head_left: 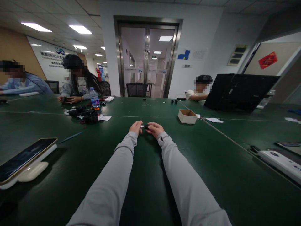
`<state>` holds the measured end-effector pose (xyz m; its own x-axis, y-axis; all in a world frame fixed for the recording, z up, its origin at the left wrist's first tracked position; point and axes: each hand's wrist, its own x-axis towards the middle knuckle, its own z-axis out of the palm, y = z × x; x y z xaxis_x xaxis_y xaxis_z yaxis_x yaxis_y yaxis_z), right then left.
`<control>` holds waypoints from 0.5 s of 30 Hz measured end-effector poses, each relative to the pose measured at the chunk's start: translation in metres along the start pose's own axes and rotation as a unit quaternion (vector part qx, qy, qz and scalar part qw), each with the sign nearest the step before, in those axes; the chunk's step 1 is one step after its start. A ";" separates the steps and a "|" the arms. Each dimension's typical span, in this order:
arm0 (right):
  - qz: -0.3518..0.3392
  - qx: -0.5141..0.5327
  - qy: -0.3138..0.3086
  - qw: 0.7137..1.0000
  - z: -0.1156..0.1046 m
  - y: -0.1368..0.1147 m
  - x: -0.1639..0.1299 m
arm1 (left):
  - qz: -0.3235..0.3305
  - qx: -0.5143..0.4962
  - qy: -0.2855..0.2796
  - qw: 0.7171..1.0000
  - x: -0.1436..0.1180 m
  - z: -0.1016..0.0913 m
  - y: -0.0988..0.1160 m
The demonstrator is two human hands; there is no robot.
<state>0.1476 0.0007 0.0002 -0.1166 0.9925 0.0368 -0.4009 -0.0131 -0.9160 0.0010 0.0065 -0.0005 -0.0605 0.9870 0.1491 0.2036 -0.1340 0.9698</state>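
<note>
A broad dark-green tabletop (147, 166) spans the lower frame. At centre, the left hand (135, 128) and right hand (155, 129) pinch opposite ends of a slim black-and-silver cylinder (144, 127), each grip apparently steadying it against the other.
</note>
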 end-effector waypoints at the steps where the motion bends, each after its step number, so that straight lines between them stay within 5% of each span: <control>1: 0.002 -0.002 0.000 1.000 0.000 0.000 0.000 | -0.001 -0.002 -0.002 1.000 -0.001 0.000 0.001; 15: 0.001 0.004 0.003 1.000 0.001 0.000 -0.002 | 0.024 0.008 -0.006 1.000 0.001 0.002 -0.002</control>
<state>0.1471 -0.0012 0.0009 -0.1114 0.9932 0.0333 -0.4080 -0.0152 -0.9128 0.0021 0.0076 -0.0025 -0.0394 0.9805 0.1924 0.2211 -0.1792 0.9587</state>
